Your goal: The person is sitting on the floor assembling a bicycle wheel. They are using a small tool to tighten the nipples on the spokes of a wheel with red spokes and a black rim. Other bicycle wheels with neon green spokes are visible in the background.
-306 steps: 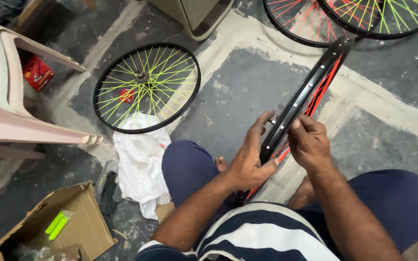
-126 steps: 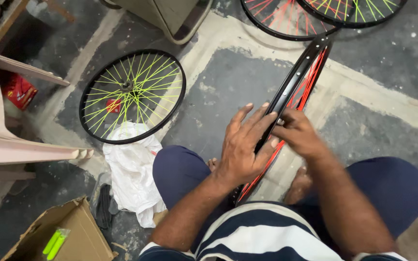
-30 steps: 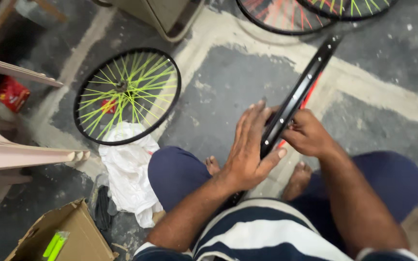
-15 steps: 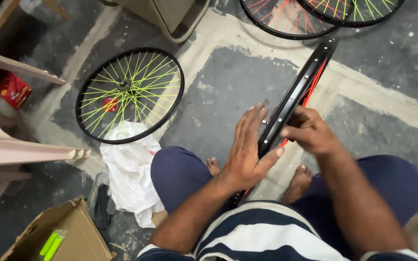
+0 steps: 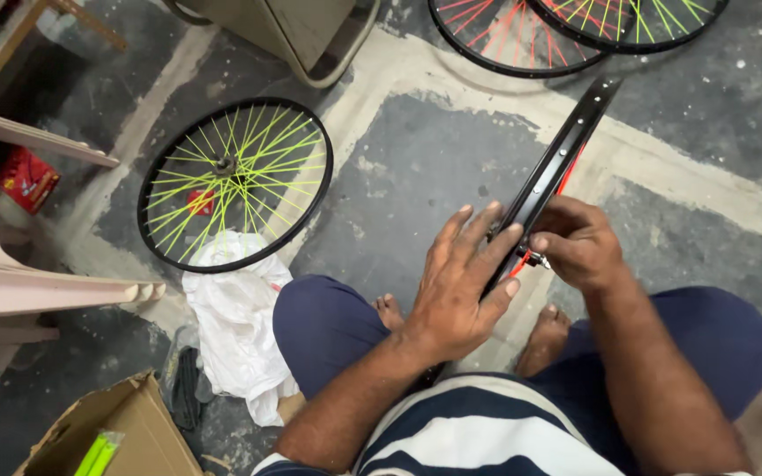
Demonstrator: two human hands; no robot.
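Note:
A black bicycle wheel rim (image 5: 562,154) with red spokes stands on edge between my knees, seen almost edge-on. My left hand (image 5: 460,282) lies flat against its near side, fingers spread across the rim. My right hand (image 5: 579,242) is closed around the hub area on the far side, pinching a small metal part by the red spokes. I sit on the floor in dark blue trousers and a striped shirt, bare feet under the wheel.
A finished black wheel with yellow-green spokes (image 5: 235,181) lies flat on the concrete at left, a white cloth (image 5: 240,326) beside it. Two more wheels (image 5: 566,26) lie at the top. A plastic chair (image 5: 11,264) and a cardboard box (image 5: 108,436) stand at left.
The rim has turned slightly in my hands over the frames. My left hand stays flat on the rim and the right keeps working at the hub.

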